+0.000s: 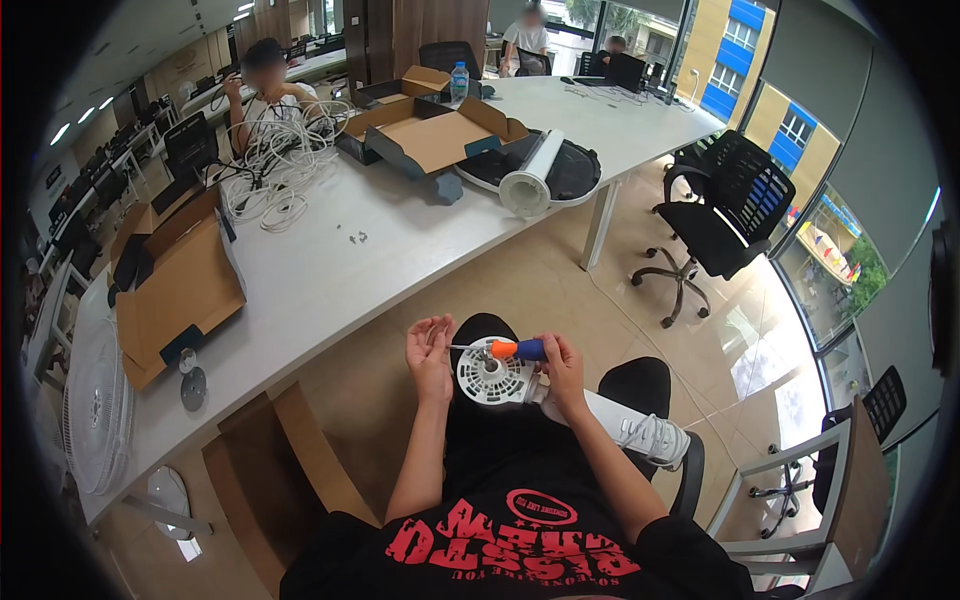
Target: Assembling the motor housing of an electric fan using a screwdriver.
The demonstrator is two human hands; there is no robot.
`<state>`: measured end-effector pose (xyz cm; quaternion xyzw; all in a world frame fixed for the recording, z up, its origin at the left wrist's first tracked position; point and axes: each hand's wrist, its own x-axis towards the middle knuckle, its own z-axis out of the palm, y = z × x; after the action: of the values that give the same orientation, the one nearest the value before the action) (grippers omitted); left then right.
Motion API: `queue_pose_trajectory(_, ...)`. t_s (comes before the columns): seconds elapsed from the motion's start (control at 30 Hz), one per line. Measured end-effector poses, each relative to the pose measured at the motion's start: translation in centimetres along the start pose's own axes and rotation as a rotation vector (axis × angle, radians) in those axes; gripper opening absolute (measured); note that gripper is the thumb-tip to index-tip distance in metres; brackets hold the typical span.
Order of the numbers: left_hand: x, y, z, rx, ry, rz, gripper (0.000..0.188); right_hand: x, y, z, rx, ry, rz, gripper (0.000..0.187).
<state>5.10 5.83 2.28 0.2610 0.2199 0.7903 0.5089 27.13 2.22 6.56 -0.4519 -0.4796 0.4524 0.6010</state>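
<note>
My right hand (562, 372) grips a screwdriver (517, 350) by its orange and blue handle, the shaft pointing left. At its tip, my left hand (430, 352) has thumb and fingers drawn together; whatever they pinch is too small to make out. Just below the screwdriver, a white fan motor housing (487, 386) with a slotted round face rests on my lap. A white fan column (610, 415) runs from it to the lower right across my leg, with a white cord (655, 438) bundled at its far end.
Several small metal pieces (358, 237) lie on the white table (330, 290). Open cardboard boxes (185, 290), tangled white cables (275, 180), a white tube (535, 175) and a black round base (580, 170) also rest there. A fan grille (97, 405) stands left; a brown box (270, 450) sits beside me.
</note>
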Motion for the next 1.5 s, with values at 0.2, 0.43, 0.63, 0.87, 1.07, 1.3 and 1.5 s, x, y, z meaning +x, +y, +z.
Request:
queue_pose_trajectory(0.2, -0.27, -0.26, 0.12, 0.027, 0.020, 0.011, 0.028, 0.07, 0.04, -0.18, -0.002, -0.020, 0.014, 0.036)
queue_pose_trajectory(0.43, -0.30, -0.18, 0.34, 0.026, 0.044, -0.011, 0.027, 0.10, -0.17, -0.05, -0.019, -0.013, 0.027, 0.035)
queue_pose_trajectory(0.63, -0.13, -0.22, 0.45, 0.017, 0.052, -0.009, 0.023, 0.05, -0.07, -0.20, -0.032, -0.017, 0.021, 0.034)
queue_pose_trajectory(0.87, 0.09, -0.25, 0.31, 0.022, 0.051, -0.002, 0.027, 0.17, 0.01, -0.23, -0.046, -0.027, 0.028, 0.034)
queue_pose_trajectory(1.07, 0.20, 0.01, 0.36, 0.010, 0.057, 0.022, 0.027, 0.04, -0.27, -0.13, -0.054, -0.021, 0.029, 0.034)
queue_pose_trajectory(1.3, 0.07, -0.05, 0.48, 0.022, 0.051, -0.002, 0.027, 0.04, -0.26, -0.19, -0.060, -0.046, 0.012, 0.034)
queue_pose_trajectory(1.5, 0.39, -0.17, 0.47, 0.015, 0.048, 0.011, 0.027, 0.05, -0.06, -0.07, -0.006, -0.027, 0.023, 0.033)
